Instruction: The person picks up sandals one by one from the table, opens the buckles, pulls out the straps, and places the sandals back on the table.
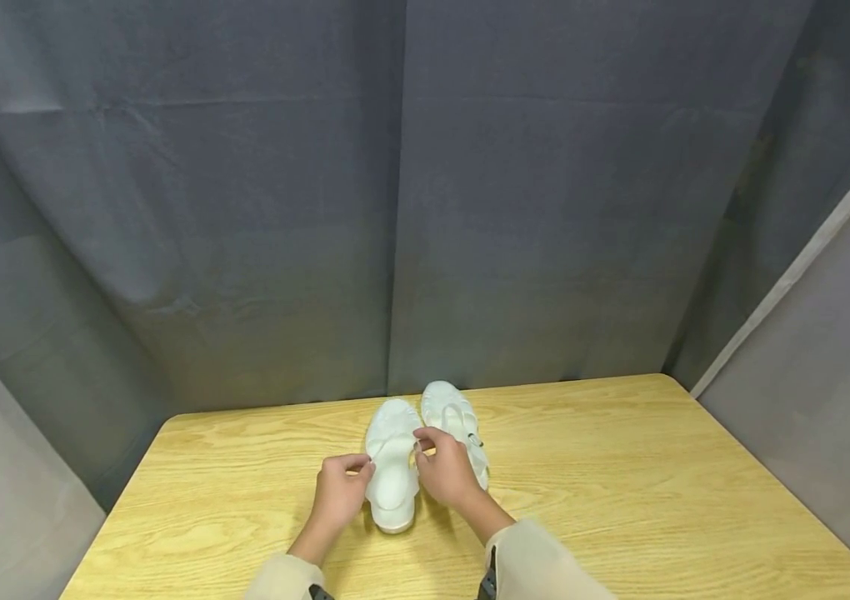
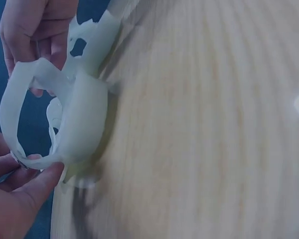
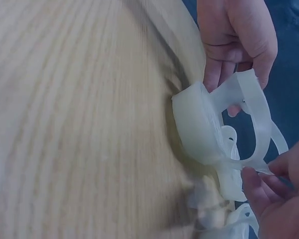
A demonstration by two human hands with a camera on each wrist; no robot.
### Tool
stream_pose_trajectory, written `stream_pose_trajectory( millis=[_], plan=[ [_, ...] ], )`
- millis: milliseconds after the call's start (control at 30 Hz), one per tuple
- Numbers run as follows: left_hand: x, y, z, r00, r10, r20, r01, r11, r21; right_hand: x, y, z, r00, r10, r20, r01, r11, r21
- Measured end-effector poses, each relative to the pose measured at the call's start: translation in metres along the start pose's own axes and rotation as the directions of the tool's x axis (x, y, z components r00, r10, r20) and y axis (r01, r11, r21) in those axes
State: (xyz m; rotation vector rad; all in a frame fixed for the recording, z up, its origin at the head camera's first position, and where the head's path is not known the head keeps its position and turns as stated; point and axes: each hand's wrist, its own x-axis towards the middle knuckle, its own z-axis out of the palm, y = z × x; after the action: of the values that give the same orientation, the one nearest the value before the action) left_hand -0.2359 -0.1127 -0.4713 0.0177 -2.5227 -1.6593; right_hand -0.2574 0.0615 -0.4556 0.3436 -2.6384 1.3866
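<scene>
White sandals, 2 of them, sit side by side near the far edge of 1 wooden table (image 1: pixel 620 467). Near sandal (image 1: pixel 392 467) is btwn both hands; other sandal (image 1: pixel 455 421) lies just right of it. Left hand (image 1: pixel 338 492) pinches the ankle strap (image 2: pixel 12 99) w/ thumb and fingers. Right hand (image 1: pixel 446 471) pinches the same strap from the other side. Grey curtain (image 1: pixel 395 208) hangs behind.
</scene>
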Motion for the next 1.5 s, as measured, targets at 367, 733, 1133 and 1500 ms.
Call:
stream_pose_trajectory(
  millis=[367,733,1133,1500],
  plan=[
    [-0.019,0.002,-0.001,1.0,-0.006,0.006,0.007,0.999,-0.043,-0.017,0.008,-0.002,0.999,0.006,0.045,-0.015,0.98,0.198],
    [-0.048,0.007,-0.003,0.997,-0.069,0.033,0.072,0.993,-0.094,-0.044,0.007,-0.006,0.999,0.01,0.039,-0.02,0.965,0.262],
    [-0.081,0.013,-0.003,0.992,-0.107,0.06,0.113,0.988,-0.106,-0.081,0.004,-0.008,0.995,0.094,0.03,-0.098,0.91,0.404],
    [-0.104,0.013,-0.002,0.986,-0.133,0.103,0.144,0.984,-0.108,-0.108,0.001,-0.009,0.961,0.278,0.001,-0.251,0.865,0.435]
  ],
)
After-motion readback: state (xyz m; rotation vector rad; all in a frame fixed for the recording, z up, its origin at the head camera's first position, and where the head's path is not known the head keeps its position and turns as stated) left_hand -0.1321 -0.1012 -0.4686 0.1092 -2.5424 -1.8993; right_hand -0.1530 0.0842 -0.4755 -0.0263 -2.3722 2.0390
